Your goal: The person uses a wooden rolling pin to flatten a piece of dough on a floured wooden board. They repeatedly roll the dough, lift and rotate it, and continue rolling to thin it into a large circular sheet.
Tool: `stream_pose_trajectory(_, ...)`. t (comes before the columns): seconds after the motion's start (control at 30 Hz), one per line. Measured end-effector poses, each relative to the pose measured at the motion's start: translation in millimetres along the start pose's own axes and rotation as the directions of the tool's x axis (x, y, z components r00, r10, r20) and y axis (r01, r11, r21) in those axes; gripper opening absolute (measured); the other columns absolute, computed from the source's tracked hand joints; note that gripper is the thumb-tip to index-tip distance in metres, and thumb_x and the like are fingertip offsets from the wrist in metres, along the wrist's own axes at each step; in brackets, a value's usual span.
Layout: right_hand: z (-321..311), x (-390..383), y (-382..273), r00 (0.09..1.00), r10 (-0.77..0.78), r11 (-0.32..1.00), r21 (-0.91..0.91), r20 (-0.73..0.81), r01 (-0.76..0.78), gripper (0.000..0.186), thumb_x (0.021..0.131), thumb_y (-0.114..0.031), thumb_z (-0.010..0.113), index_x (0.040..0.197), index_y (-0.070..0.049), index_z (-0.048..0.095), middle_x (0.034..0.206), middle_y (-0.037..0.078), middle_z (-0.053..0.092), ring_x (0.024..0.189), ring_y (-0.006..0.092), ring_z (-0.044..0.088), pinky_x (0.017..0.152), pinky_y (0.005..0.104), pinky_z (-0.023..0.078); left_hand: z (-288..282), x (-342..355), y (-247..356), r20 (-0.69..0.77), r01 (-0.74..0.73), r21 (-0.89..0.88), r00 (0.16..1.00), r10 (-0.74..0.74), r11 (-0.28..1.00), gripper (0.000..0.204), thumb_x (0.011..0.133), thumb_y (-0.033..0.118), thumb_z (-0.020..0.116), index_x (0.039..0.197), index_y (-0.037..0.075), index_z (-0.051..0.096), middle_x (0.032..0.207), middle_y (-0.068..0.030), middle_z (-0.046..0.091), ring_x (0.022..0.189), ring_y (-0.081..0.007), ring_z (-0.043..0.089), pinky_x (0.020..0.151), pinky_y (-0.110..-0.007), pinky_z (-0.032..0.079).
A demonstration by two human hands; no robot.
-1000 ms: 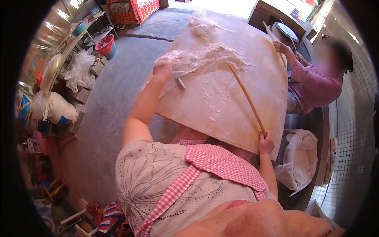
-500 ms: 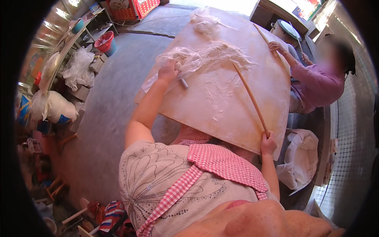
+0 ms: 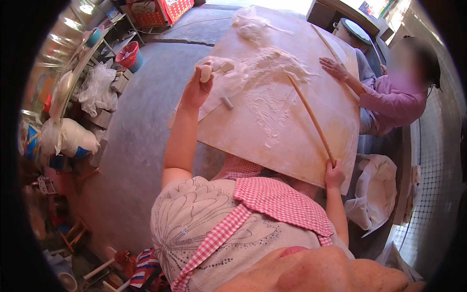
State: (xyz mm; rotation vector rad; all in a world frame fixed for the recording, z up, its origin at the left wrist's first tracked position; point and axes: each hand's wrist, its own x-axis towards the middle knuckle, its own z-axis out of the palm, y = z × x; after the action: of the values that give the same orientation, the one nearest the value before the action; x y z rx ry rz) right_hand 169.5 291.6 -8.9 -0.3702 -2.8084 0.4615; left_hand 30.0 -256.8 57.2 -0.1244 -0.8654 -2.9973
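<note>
Over the left edge of the floured board (image 3: pixel 219 131), my left hand (image 3: pixel 196 90) is closed around a small pale lump of dough (image 3: pixel 206 73). Beside it lies a clear plastic bag (image 3: pixel 236 80) with pale pieces showing in its opening. A short grey cylinder (image 3: pixel 227 102) rests just below the bag. My right hand (image 3: pixel 334 173), at the near right corner, grips the lower end of a long wooden rolling pin (image 3: pixel 311 119). That pin slants away over the board, its far tip by a patch of loose white flour (image 3: pixel 275 65).
Across the board at right, a co-worker in a purple top has a hand (image 3: pixel 333 68) near another rolling pin (image 3: pixel 327 43). Another plastic bag (image 3: pixel 253 29) lies at the far end. A white-lined sack (image 3: pixel 377 190) stands right; a red-rimmed bin (image 3: pixel 129 54) is on the floor left.
My left hand has come out of the plastic bag toward me and left, lifting a dough lump. My right hand stays on its rolling pin. The co-worker's near hand has shifted left off their pin.
</note>
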Motion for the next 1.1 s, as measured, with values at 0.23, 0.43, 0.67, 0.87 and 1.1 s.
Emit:
stream_pose_trajectory(0.23,0,5,-3,0.999,0.047,0.999,-0.01,0.019,-0.047,0.026,0.089,-0.041,0.055,0.093,-0.015,0.057,0.075,0.013,0.065,0.071,0.0386,0.063,0.061,0.05,0.047,86,-10,-122,0.038,0.114,0.961,0.849,-0.527,0.252,0.041,0.084,0.033,0.068,0.115,0.008,0.059,0.102,-0.0062,0.066,0.088,-0.019,0.064,0.07,-0.028,0.053)
stream_pose_trajectory(0.43,5,11,-4,0.993,0.114,0.993,-0.004,0.038,-0.114,0.028,0.089,-0.043,0.053,0.095,-0.016,0.058,0.079,0.015,0.066,0.074,0.0401,0.063,0.062,0.0511,0.047,93,-4,-214,0.765,-0.724,0.58,0.642,-0.055,-0.374,0.034,0.083,0.023,0.064,0.117,0.017,0.06,0.104,-0.0065,0.066,0.099,-0.0225,0.062,0.093,-0.039,0.044)
stream_pose_trajectory(0.67,4,7,-3,0.987,0.153,0.987,0.034,0.05,-0.155,0.027,0.089,-0.042,0.053,0.1,-0.017,0.056,0.082,0.014,0.066,0.076,0.0406,0.063,0.064,0.0523,0.046,127,35,-193,0.354,-0.423,0.857,0.898,-0.26,-0.295,0.042,0.092,0.042,0.048,0.127,0.018,0.053,0.125,-0.009,0.056,0.115,-0.0248,0.052,0.102,-0.047,0.034)
stream_pose_trajectory(0.87,7,5,-1,0.988,0.155,0.981,0.125,-0.027,-0.15,0.024,0.089,-0.038,0.054,0.099,-0.016,0.056,0.084,0.014,0.066,0.077,0.0401,0.062,0.064,0.0516,0.046,119,40,-273,0.202,-0.555,0.597,0.803,-0.56,-0.58,0.076,0.089,0.064,0.038,0.146,0.015,0.027,0.153,-0.0145,0.021,0.142,-0.0302,0.016,0.112,-0.052,0.014)
stream_pose_trajectory(1.1,3,8,-9,0.983,0.183,0.973,0.144,-0.023,-0.178,0.025,0.088,-0.039,0.054,0.097,-0.016,0.055,0.082,0.014,0.066,0.075,0.0402,0.062,0.063,0.0513,0.047,117,36,-273,0.265,-0.568,0.577,0.81,-0.523,-0.587,0.081,0.085,0.063,0.046,0.147,0.014,0.027,0.153,-0.014,0.02,0.143,-0.0301,0.013,0.113,-0.054,0.009)
